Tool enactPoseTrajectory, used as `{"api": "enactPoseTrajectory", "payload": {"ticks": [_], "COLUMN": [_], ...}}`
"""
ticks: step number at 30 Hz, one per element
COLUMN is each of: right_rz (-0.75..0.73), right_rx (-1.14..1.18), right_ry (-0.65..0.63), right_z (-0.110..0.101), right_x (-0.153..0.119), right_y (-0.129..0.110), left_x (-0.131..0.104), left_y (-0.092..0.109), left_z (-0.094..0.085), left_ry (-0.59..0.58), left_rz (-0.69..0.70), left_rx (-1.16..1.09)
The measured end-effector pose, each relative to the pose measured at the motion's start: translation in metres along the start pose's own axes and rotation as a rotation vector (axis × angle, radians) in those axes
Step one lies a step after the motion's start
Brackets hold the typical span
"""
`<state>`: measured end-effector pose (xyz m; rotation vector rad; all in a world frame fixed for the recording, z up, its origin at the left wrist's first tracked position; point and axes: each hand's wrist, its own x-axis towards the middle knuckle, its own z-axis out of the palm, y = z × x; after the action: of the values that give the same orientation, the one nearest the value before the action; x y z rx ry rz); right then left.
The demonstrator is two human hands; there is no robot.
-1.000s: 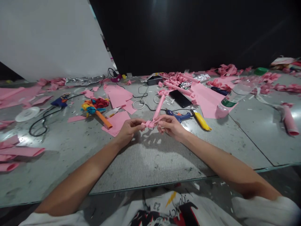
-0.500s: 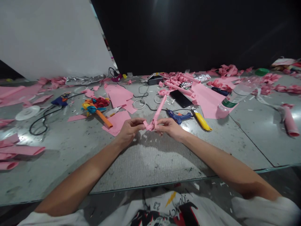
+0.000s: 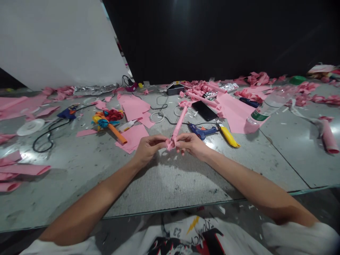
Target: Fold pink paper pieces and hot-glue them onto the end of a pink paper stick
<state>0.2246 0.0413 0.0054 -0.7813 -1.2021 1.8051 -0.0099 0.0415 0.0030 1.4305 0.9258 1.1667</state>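
Between my two hands is a pink rolled paper stick [image 3: 179,124], its far end pointing away from me and its near end frilled with folded paper strips. My left hand [image 3: 148,148] pinches the frilled near end from the left. From the right, my right hand [image 3: 192,144] grips the same end between thumb and fingers. Just beyond the right hand lies a blue glue gun [image 3: 202,131], with a yellow utility knife [image 3: 228,136] beside it. Left of my left hand are pink paper sheets [image 3: 134,136] and an orange-handled paper flower bunch [image 3: 114,127].
A black phone [image 3: 204,111] and a clear plastic bottle [image 3: 268,108] stand out among pink paper scraps at the right. Cables, a white tape roll [image 3: 31,126] and a dark blue glue gun [image 3: 68,112] lie left. A black panel [image 3: 225,39] rises behind the table.
The pink strip that stuck out toward my left hand is now folded in against the stick's near end. My left hand has moved slightly right, closer to my right hand.
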Motion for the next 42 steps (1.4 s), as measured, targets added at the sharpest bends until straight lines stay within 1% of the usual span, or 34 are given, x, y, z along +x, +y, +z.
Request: {"api": "enactPoseTrajectory", "payload": {"ticks": [5,8,11,14,16,20,22,24,29,35,42], "right_rz": [-0.071,-0.107,-0.110,-0.093,-0.089,-0.112,-0.119,-0.128,-0.178,-0.182,-0.214], "right_rx": [0.075,0.065,0.030,0.008,0.002,-0.038,-0.052,-0.054,-0.007,-0.080,-0.129], "right_ry": [0.018,0.032,0.044,0.036,0.033,0.032,0.031,0.041,0.100,0.147,0.220], "right_z": [0.000,0.003,0.007,0.008,0.008,0.006,0.006,0.006,0.013,0.018,0.015], "right_x": [0.000,-0.001,-0.002,-0.003,-0.003,-0.003,-0.002,-0.002,-0.004,-0.005,-0.002], "right_y": [-0.001,0.000,0.001,0.002,0.002,0.003,0.004,0.006,0.004,0.004,0.009], "left_x": [-0.004,-0.005,-0.005,-0.005,-0.006,-0.007,-0.006,-0.006,-0.008,-0.012,-0.014], "left_y": [0.005,0.006,0.008,0.009,0.009,0.006,0.004,0.004,0.007,0.006,0.006], "left_z": [0.003,0.004,0.006,0.008,0.009,0.011,0.011,0.011,0.012,0.013,0.014], "left_ry": [-0.035,-0.002,0.019,-0.012,-0.018,0.059,0.099,0.110,0.083,0.079,0.041], "left_rz": [0.010,0.029,0.077,0.102,0.093,0.037,0.045,0.082,0.172,0.148,0.224], "left_rx": [0.032,0.040,0.053,0.066,0.073,0.020,0.002,0.029,0.114,0.142,0.220]}}
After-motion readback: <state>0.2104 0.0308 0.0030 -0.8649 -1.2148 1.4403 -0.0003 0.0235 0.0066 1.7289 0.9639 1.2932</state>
